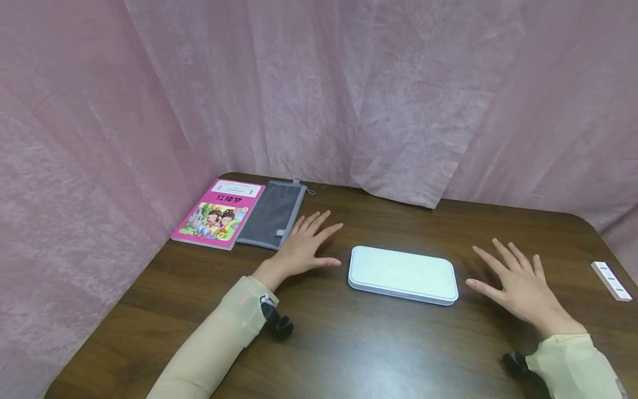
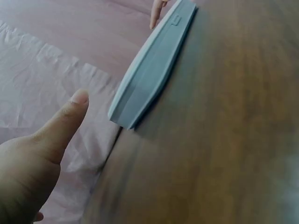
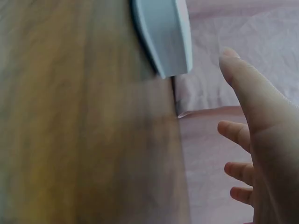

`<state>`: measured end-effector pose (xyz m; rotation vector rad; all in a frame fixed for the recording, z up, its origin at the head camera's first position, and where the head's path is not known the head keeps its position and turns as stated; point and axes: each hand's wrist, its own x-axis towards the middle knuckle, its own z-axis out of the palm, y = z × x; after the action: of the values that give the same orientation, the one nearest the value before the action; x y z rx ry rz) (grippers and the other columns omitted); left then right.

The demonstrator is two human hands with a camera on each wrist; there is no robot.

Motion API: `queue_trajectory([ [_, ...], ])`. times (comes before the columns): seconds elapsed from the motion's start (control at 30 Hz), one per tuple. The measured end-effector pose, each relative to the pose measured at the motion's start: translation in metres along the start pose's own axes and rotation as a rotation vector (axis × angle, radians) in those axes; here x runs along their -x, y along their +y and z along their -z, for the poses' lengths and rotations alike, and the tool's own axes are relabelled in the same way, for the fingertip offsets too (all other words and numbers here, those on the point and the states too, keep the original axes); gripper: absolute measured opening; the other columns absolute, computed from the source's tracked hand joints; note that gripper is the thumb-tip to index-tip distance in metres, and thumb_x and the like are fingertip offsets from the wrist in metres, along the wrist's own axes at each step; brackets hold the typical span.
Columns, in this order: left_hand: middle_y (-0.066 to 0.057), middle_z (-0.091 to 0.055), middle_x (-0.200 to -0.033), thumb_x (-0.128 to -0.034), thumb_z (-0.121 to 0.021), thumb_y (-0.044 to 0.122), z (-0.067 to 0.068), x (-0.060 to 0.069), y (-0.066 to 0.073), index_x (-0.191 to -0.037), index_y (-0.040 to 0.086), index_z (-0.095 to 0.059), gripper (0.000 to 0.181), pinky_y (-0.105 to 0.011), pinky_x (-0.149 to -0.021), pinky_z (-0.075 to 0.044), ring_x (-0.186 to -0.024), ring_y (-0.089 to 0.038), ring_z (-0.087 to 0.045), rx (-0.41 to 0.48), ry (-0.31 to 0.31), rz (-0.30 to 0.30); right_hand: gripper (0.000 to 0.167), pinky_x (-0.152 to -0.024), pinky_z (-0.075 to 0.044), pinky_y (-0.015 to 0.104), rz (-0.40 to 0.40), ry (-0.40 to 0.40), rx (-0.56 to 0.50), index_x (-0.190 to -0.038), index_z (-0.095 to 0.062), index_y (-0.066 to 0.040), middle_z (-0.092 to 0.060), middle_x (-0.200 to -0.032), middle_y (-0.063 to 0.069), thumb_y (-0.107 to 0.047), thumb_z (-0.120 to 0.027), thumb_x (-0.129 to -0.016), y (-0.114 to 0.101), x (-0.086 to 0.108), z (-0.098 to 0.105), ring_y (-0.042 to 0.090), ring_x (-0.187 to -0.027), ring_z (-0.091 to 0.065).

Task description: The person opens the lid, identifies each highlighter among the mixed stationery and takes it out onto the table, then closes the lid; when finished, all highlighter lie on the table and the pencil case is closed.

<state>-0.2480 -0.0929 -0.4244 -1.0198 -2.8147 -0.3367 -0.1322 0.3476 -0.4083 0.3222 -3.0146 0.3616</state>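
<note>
A flat white case [image 1: 402, 274] with rounded corners lies closed on the brown table. To its left, my left hand [image 1: 303, 247] is spread with fingers apart, holding nothing. My right hand [image 1: 523, 288], also spread and holding nothing, is on the case's right side. Neither hand touches the case. In the left wrist view, the thumb [image 2: 63, 123] points toward the pale side of the case [image 2: 154, 70]. The right wrist view has the case's end [image 3: 166, 42] near the thumb and several fingertips of the right hand [image 3: 261, 121].
A pink book [image 1: 219, 213] with a cartoon cover lies at the table's back left, beside a grey mesh zip pouch [image 1: 274, 213] close behind my left hand. At the far right is a small white strip [image 1: 612, 281] with dark marks. Pink curtain [image 1: 309, 83] hangs behind the table.
</note>
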Motion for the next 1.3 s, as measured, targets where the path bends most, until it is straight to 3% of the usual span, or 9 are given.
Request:
queue_trajectory([
  [0.23,-0.008,-0.028,-0.158,-0.0744,-0.069,0.065,0.009,-0.01,0.006,-0.148,0.026,-0.035,0.09,-0.056,-0.119,-0.022,-0.145,-0.03,-0.027,0.149,-0.021,-0.047,0.077,-0.112,0.009,0.071,0.038,0.026,-0.021,-0.152,-0.027,-0.018,-0.014,-0.158,0.025,-0.052,-0.058,-0.09,-0.01,-0.003,0.01,0.05,-0.144,-0.007],
  [0.4,-0.004,-0.035,-0.154,-0.069,-0.075,0.062,0.012,-0.015,0.014,-0.147,0.027,-0.037,0.094,-0.052,-0.116,-0.029,-0.142,-0.025,-0.032,0.233,-0.066,-0.052,0.076,-0.11,-0.007,0.073,0.071,0.027,-0.061,-0.15,-0.031,-0.017,-0.02,-0.156,0.025,-0.05,-0.061,-0.089,-0.02,-0.006,0.016,0.051,-0.142,-0.016],
  [0.53,-0.002,-0.039,-0.151,-0.067,-0.078,0.06,0.01,-0.019,0.02,-0.147,0.027,-0.039,0.095,-0.05,-0.114,-0.031,-0.14,-0.021,-0.035,0.247,-0.099,-0.076,0.076,-0.1,-0.023,0.074,0.096,0.033,-0.061,-0.148,-0.036,-0.017,-0.029,-0.152,0.025,-0.049,-0.066,-0.086,-0.03,-0.009,0.019,0.051,-0.135,-0.027],
  [0.7,-0.001,-0.042,-0.148,-0.0657,-0.08,0.059,0.007,-0.025,0.027,-0.145,0.025,-0.04,0.095,-0.048,-0.113,-0.033,-0.138,-0.02,-0.038,0.263,-0.126,-0.118,0.075,-0.094,-0.034,0.07,0.107,0.035,-0.077,-0.144,-0.043,-0.016,-0.039,-0.146,0.022,-0.05,-0.069,-0.083,-0.041,-0.012,0.018,0.047,-0.128,-0.037],
  [0.97,0.002,-0.046,-0.143,-0.0639,-0.08,0.061,0.002,-0.03,0.036,-0.145,0.025,-0.041,0.097,-0.046,-0.112,-0.035,-0.135,-0.017,-0.04,0.253,-0.149,-0.16,0.074,-0.094,-0.04,0.068,0.146,0.004,-0.099,-0.141,-0.046,-0.014,-0.044,-0.141,0.019,-0.052,-0.069,-0.082,-0.054,-0.016,0.007,0.04,-0.126,-0.041],
  [1.3,0.003,-0.046,-0.142,-0.0639,-0.079,0.064,-0.006,-0.031,0.039,-0.147,0.028,-0.038,0.099,-0.043,-0.111,-0.037,-0.133,-0.016,-0.041,0.229,-0.188,-0.176,0.077,-0.098,-0.04,0.062,0.203,0.025,-0.08,-0.137,-0.052,-0.014,-0.05,-0.136,0.015,-0.058,-0.071,-0.077,-0.068,-0.026,-0.012,0.036,-0.124,-0.044],
])
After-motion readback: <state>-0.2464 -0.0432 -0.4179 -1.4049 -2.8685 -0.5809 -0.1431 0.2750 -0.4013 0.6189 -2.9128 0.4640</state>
